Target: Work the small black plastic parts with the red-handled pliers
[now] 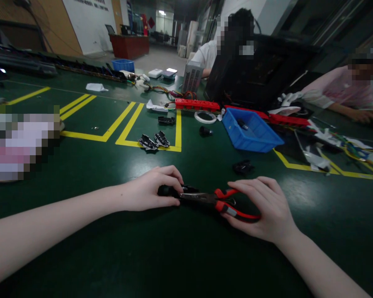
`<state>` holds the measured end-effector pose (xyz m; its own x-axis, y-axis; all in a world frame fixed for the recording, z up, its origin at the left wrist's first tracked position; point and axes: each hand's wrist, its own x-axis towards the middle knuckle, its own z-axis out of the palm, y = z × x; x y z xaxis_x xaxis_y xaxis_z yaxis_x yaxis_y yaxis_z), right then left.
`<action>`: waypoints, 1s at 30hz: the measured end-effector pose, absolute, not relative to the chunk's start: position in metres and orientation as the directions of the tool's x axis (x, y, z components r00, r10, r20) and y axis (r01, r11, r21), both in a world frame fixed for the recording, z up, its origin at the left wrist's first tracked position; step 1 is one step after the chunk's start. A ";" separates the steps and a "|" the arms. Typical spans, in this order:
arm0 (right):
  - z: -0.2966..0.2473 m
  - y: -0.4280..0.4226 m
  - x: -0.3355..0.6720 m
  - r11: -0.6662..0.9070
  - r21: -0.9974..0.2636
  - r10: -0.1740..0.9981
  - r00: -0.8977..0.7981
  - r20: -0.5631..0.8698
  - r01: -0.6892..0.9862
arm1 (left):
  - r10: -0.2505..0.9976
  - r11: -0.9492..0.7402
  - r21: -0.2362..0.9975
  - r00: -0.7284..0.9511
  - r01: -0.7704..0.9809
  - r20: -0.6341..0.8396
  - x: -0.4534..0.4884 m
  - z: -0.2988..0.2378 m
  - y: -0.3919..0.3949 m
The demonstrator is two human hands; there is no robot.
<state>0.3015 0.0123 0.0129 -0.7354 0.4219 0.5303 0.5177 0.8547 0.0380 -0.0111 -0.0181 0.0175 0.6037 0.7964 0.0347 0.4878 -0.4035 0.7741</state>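
Observation:
Near the middle of the green table, my right hand is wrapped round the red-handled needle-nose pliers, whose jaws point left. My left hand is closed on a dark plastic part, mostly hidden by the fingers. The jaw tips reach that part, right beside my left fingertips; whether they grip it I cannot tell. Another black part lies just beyond my right hand. Farther off, two black-and-silver parts rest side by side on the yellow tape, with a small black piece behind them.
A blue bin stands at the right, next to a roll of white tape and a black cylindrical piece. Red strips and a large black case are behind. Two people sit across the table. Loose wires lie far right.

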 end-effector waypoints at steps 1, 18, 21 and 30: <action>0.013 0.012 0.302 0.853 0.034 0.425 -0.732 0.532 0.520 | 0.796 -0.398 0.776 0.605 0.489 0.027 -0.011 0.017 -0.017; 0.013 0.010 0.301 0.848 0.023 0.443 -0.733 0.516 0.529 | 0.784 -0.412 0.770 0.620 0.488 0.027 -0.012 0.015 -0.016; 0.014 0.009 0.301 0.849 0.062 0.420 -0.742 0.522 0.524 | 0.780 -0.421 0.772 0.625 0.476 0.040 -0.013 0.014 -0.015; 0.014 0.007 0.302 0.831 0.170 0.367 -0.753 0.546 0.529 | 0.781 -0.417 0.781 0.622 0.465 0.047 -0.013 0.015 -0.016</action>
<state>0.3023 0.0074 0.0142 -0.7528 0.3675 0.5462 0.5293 0.8312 0.1703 -0.0129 -0.0160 0.0151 0.6224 0.7813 0.0468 0.4652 -0.4175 0.7806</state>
